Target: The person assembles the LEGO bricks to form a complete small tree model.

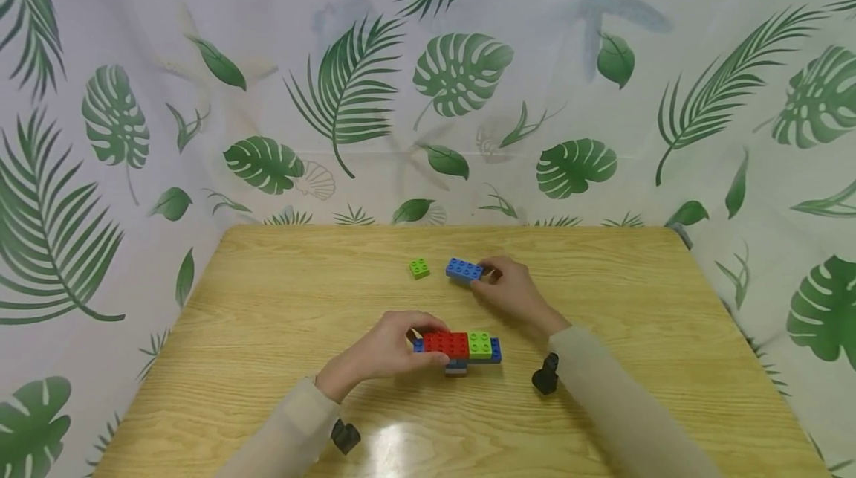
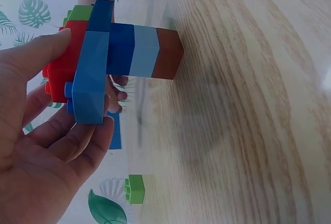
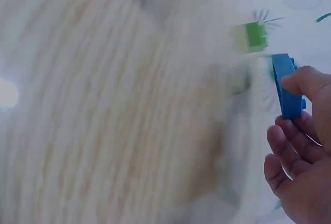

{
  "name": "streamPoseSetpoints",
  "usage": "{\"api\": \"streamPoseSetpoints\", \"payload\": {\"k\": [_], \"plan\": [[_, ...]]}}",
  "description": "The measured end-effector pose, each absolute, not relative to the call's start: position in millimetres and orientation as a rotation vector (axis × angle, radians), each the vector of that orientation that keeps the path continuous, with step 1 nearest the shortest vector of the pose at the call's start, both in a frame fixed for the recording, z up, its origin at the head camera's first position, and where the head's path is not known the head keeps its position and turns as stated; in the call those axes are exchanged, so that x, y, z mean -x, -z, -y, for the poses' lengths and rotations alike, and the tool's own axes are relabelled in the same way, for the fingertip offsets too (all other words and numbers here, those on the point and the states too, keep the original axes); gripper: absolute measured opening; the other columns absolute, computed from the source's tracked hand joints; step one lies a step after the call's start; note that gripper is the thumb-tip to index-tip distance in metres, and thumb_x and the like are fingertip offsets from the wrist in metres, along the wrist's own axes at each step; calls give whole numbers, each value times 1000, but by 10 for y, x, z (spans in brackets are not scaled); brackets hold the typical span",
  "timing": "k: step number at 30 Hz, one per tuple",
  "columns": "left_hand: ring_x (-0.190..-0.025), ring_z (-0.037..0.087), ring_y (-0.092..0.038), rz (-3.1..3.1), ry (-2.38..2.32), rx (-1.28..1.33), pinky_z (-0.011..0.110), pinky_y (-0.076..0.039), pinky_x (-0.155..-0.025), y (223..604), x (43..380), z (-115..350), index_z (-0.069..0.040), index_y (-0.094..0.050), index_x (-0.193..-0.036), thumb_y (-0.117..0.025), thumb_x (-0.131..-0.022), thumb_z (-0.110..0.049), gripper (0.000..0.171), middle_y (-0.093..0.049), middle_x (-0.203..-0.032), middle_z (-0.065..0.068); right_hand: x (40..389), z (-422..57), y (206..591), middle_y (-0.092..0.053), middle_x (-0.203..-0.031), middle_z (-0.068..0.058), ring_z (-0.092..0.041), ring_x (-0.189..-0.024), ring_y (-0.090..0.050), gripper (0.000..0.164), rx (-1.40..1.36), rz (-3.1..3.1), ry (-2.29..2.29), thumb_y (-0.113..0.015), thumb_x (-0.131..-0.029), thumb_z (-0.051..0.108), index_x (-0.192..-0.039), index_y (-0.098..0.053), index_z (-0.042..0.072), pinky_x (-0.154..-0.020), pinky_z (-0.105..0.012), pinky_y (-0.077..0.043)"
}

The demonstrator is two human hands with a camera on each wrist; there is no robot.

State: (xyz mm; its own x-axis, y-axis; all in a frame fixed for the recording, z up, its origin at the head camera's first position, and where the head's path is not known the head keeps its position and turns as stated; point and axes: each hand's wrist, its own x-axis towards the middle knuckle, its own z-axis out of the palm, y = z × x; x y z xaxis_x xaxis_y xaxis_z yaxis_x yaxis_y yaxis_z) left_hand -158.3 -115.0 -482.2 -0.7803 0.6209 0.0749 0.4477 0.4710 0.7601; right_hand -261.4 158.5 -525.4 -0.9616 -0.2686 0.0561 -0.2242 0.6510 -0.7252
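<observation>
My left hand (image 1: 394, 344) grips the left part of a toy brick build, thumb at the front and fingers behind. On top of the build sit a red brick (image 1: 446, 345) and a light green brick (image 1: 479, 344), over a layer of blue bricks (image 2: 91, 76). Below that layer, the left wrist view shows a narrow column of dark blue, light blue (image 2: 143, 51) and brown (image 2: 168, 54) bricks, its brown end down at the tabletop. Further back, my right hand (image 1: 515, 291) pinches the right end of a loose blue brick (image 1: 464, 270), studs up, between thumb and fingers.
A small light green brick (image 1: 419, 268) lies just left of the loose blue one. The wooden table (image 1: 287, 277) backs onto a white curtain (image 1: 374, 166) printed with green leaves. Each wrist carries a small black camera mount (image 1: 545, 375).
</observation>
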Motion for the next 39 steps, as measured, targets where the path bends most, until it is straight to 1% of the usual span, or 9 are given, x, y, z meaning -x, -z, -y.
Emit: {"api": "streamPoseSetpoints", "payload": {"k": [3,6,11,17,23,27,31,33,39], "plan": [[-101,9,-66,-2505,-1200,-924,25,-54,-86,4820,1582,1150,-16,-73,-128,-83,-93,-35,40,-76,-121,-2,2521,-1623,5115,-70,-123,-14,-27,-105,-64,45,465,-2782,1226,-77,-96,27,-134,-67,4,-88,-39,-54],[-100,9,-66,-2508,-1202,-921,25,-54,-86,4819,1580,1153,-17,-73,-127,-83,-93,-35,40,-76,-120,-3,2432,-1652,4973,-71,-123,-14,-27,-104,-64,45,538,-2779,1232,-78,-95,27,-133,-68,4,-86,-39,-53],[-100,8,-66,-2514,-1198,-919,25,-54,-85,4822,1575,1157,-17,-73,-127,-83,-92,-35,40,-76,-118,-4,2277,-1701,4800,-72,-115,-11,-24,-101,-63,41,650,-2765,1236,-79,-94,26,-130,-71,6,-81,-35,-49],[-100,8,-66,-2509,-1202,-908,26,-55,-85,4819,1567,1154,-18,-73,-126,-83,-93,-37,40,-77,-118,-4,2089,-1741,4682,-72,-111,-4,-23,-99,-63,37,751,-2754,1228,-80,-94,24,-127,-73,9,-80,-32,-48],[-100,8,-67,-2512,-1213,-909,26,-55,-85,4815,1557,1148,-17,-74,-126,-84,-92,-36,40,-77,-118,-3,1901,-1754,4580,-72,-107,3,-18,-95,-63,33,852,-2764,1200,-82,-92,22,-123,-74,13,-78,-29,-50],[-102,10,-68,-2513,-1218,-889,26,-56,-86,4816,1554,1147,-16,-74,-126,-84,-92,-36,41,-77,-120,-2,1794,-1745,4529,-72,-108,5,-16,-94,-63,33,907,-2741,1199,-84,-90,20,-121,-75,15,-77,-29,-52],[-107,13,-68,-2524,-1210,-872,27,-56,-88,4819,1554,1149,-13,-73,-129,-84,-92,-35,44,-76,-124,0,1714,-1737,4511,-72,-109,6,-18,-95,-62,33,941,-2697,1189,-84,-90,20,-122,-75,16,-78,-32,-53],[-108,14,-69,-2527,-1207,-872,27,-56,-88,4822,1554,1149,-13,-72,-130,-84,-92,-35,46,-76,-125,1,1685,-1741,4518,-71,-109,8,-19,-95,-62,33,941,-2680,1182,-83,-91,22,-123,-74,18,-79,-32,-52],[-106,14,-69,-2526,-1209,-877,28,-57,-88,4825,1553,1148,-11,-73,-130,-84,-92,-35,47,-77,-123,1,1607,-1759,4559,-72,-111,7,-21,-96,-61,34,967,-2641,1186,-83,-92,23,-125,-74,20,-79,-34,-53]]}}
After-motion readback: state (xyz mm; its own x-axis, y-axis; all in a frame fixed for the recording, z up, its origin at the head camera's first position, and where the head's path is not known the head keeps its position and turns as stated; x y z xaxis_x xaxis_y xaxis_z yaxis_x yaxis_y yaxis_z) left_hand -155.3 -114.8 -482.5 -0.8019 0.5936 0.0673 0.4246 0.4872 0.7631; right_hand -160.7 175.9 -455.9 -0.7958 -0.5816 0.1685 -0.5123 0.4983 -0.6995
